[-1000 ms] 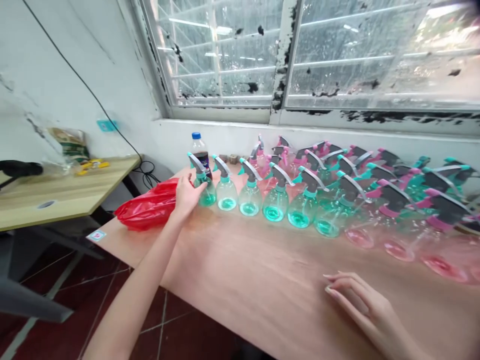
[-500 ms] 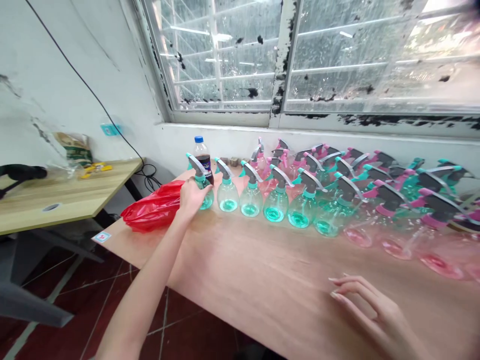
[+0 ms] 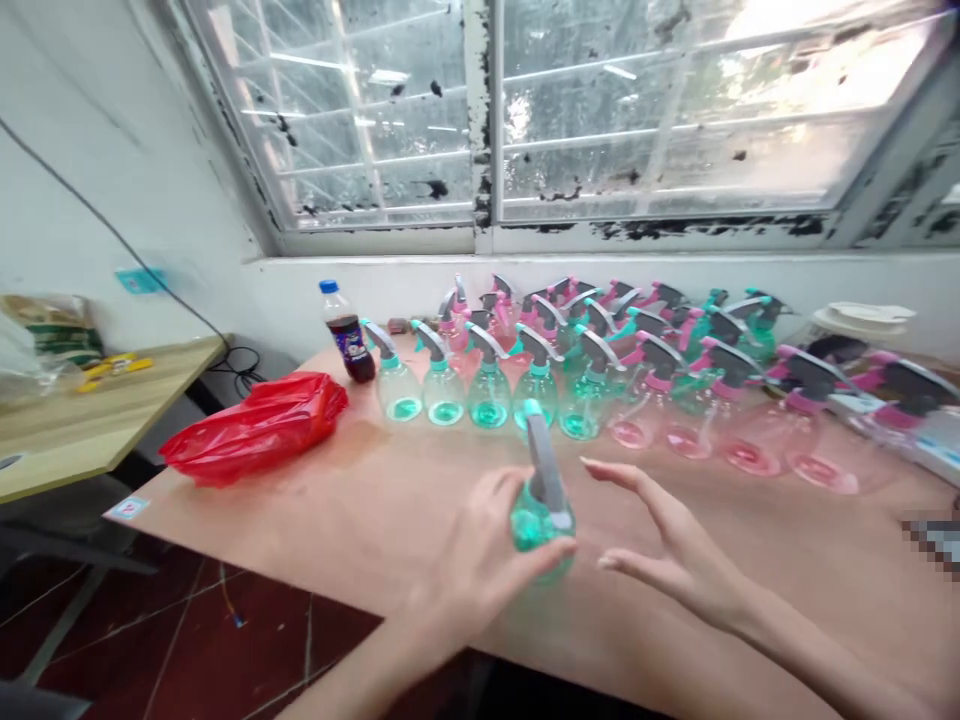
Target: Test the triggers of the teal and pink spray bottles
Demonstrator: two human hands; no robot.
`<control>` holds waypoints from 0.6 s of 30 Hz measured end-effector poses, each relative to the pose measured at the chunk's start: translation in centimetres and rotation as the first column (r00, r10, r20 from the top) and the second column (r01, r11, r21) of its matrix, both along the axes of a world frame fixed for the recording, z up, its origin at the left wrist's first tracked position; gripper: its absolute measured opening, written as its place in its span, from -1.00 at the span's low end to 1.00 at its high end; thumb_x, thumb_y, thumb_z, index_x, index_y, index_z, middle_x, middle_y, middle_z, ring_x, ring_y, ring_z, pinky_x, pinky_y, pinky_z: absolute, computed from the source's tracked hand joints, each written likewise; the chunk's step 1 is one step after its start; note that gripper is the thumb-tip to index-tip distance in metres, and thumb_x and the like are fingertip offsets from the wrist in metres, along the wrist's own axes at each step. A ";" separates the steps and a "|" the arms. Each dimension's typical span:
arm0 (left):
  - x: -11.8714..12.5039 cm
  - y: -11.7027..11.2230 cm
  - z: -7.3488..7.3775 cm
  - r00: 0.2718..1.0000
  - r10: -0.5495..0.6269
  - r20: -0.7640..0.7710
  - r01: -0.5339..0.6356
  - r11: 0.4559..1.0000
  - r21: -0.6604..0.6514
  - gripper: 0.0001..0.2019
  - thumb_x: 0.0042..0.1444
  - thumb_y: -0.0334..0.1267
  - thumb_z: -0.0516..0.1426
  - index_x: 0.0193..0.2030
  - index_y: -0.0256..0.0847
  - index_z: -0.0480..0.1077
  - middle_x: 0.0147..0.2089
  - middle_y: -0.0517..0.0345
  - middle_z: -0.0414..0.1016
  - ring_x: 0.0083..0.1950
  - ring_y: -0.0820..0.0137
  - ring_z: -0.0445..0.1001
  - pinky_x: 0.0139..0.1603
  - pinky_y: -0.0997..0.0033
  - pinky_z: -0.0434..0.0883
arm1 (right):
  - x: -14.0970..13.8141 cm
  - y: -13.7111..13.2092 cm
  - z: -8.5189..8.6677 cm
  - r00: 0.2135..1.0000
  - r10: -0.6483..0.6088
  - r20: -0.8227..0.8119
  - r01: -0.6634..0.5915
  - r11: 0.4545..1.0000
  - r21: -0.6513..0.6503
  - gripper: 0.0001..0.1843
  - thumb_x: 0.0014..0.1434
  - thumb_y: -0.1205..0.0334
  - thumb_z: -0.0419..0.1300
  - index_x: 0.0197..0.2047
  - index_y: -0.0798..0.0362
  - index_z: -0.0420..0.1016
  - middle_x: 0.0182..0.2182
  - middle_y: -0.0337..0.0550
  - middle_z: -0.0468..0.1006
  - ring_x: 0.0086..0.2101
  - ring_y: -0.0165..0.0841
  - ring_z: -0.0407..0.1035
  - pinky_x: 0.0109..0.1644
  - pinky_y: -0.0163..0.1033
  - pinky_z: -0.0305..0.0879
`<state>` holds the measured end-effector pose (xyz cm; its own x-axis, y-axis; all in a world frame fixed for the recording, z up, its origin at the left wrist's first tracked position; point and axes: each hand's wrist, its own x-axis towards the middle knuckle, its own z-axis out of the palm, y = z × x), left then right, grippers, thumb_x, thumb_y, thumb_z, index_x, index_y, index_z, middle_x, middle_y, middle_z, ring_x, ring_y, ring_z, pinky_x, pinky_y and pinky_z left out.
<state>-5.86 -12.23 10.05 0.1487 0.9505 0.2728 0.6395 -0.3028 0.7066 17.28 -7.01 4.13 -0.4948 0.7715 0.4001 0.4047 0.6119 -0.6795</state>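
My left hand is wrapped round a green spray bottle with a grey and teal trigger head, near the table's front edge. Just to its right, my right hand is open, thumb and fingers apart and facing the bottle without touching it. Behind both hands stands a row of clear green spray bottles. To the right the row goes on with several pink spray bottles, and more of both colours crowd in behind.
A red plastic bag lies on the left of the wooden table. A cola bottle with a blue cap stands behind it. A second table is at the far left. Window frames line the wall.
My left hand has brought the green spray bottle from the row's left end to the front of the table. My right hand has come up beside it. The view has turned right.
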 end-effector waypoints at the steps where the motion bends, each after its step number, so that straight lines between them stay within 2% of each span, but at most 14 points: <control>1: 1.5 0.3 -0.7 0.998 -0.068 -0.003 0.068 0.998 -0.005 -0.52 0.03 -0.22 0.39 0.07 -0.17 0.38 0.03 0.04 0.49 0.08 0.13 0.47 0.08 0.17 0.40 | 0.2 0.0 0.5 0.999 0.013 -0.032 -0.013 1.000 0.001 -0.15 0.11 -0.09 0.32 0.35 -0.11 0.03 0.28 0.03 0.28 0.25 -0.07 0.22 0.26 0.09 0.25; 3: 4.1 1.1 -1.7 0.988 -0.153 -0.001 0.153 0.988 -0.006 -0.55 -0.01 -0.25 0.41 0.00 -0.19 0.39 -0.02 0.04 0.49 0.03 0.13 0.48 0.03 0.17 0.42 | 0.8 0.0 1.4 0.996 0.005 -0.091 -0.005 1.000 -0.006 -0.05 0.07 -0.08 0.35 0.38 -0.09 -0.04 0.33 0.05 0.19 0.29 -0.05 0.14 0.32 0.12 0.16; 5: 6.4 2.0 -2.1 0.973 -0.232 -0.008 0.231 0.973 -0.019 -0.56 -0.05 -0.33 0.41 -0.03 -0.18 0.40 -0.05 0.05 0.49 -0.01 0.13 0.47 0.00 0.18 0.44 | 1.6 -0.1 2.0 0.986 -0.034 -0.162 0.032 0.999 -0.013 -0.05 0.04 -0.05 0.38 0.36 -0.08 -0.01 0.27 0.04 0.26 0.25 -0.07 0.21 0.29 0.08 0.22; 7: 8.5 2.9 -2.3 0.952 -0.305 -0.007 0.304 0.952 -0.032 -0.58 -0.06 -0.36 0.40 -0.05 -0.15 0.42 -0.05 0.08 0.49 0.00 0.13 0.46 0.00 0.18 0.43 | 2.4 -0.3 2.6 0.971 -0.086 -0.225 0.077 0.996 -0.045 -0.19 0.04 0.00 0.38 0.26 -0.04 0.13 0.15 0.02 0.38 0.11 -0.11 0.35 0.18 0.00 0.34; 9: 10.4 3.6 -2.5 0.935 -0.355 0.008 0.355 0.934 -0.033 -0.60 -0.04 -0.34 0.39 -0.05 -0.13 0.43 -0.04 0.09 0.48 0.01 0.14 0.44 0.00 0.17 0.44 | 3.2 -0.4 3.0 0.948 -0.156 -0.278 0.139 0.987 -0.078 -0.33 0.07 0.05 0.36 0.18 0.00 0.23 0.04 0.00 0.44 0.01 -0.15 0.42 0.09 -0.06 0.41; 13: 13.6 4.7 -3.8 0.945 -0.326 -0.030 0.327 0.945 0.035 -0.54 -0.06 -0.26 0.40 0.00 -0.14 0.41 -0.02 0.03 0.43 0.00 0.10 0.43 -0.01 0.09 0.45 | 5.0 -0.1 3.2 0.927 -0.205 -0.313 0.186 0.979 -0.088 -0.57 0.18 0.22 0.24 0.11 0.03 0.31 -0.06 -0.04 0.49 -0.13 -0.26 0.47 -0.03 -0.15 0.43; 16: 15.1 5.2 -4.9 0.955 -0.283 -0.085 0.292 0.948 0.125 -0.52 -0.02 -0.18 0.38 0.01 -0.22 0.35 0.01 -0.06 0.38 0.01 0.07 0.42 0.01 0.01 0.44 | 6.1 0.7 3.1 0.921 -0.213 -0.325 0.193 0.977 -0.092 -0.60 0.18 0.30 0.18 0.10 0.03 0.34 -0.10 -0.07 0.51 -0.18 -0.29 0.47 -0.06 -0.16 0.43; 18: 15.4 5.6 -5.4 0.949 -0.297 -0.108 0.311 0.938 0.154 -0.47 0.01 -0.11 0.37 0.04 -0.24 0.32 0.03 -0.09 0.37 0.04 0.06 0.40 0.04 -0.01 0.43 | 6.7 1.4 2.9 0.914 -0.211 -0.346 0.189 0.977 -0.095 -0.59 0.15 0.36 0.15 0.08 0.02 0.36 -0.10 -0.08 0.52 -0.17 -0.28 0.47 -0.06 -0.15 0.42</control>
<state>9.56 -6.68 4.61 0.4518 0.7982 0.3985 0.5518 -0.6010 0.5782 24.01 -5.57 7.00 -0.1631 0.8666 0.4717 0.2427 0.4986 -0.8322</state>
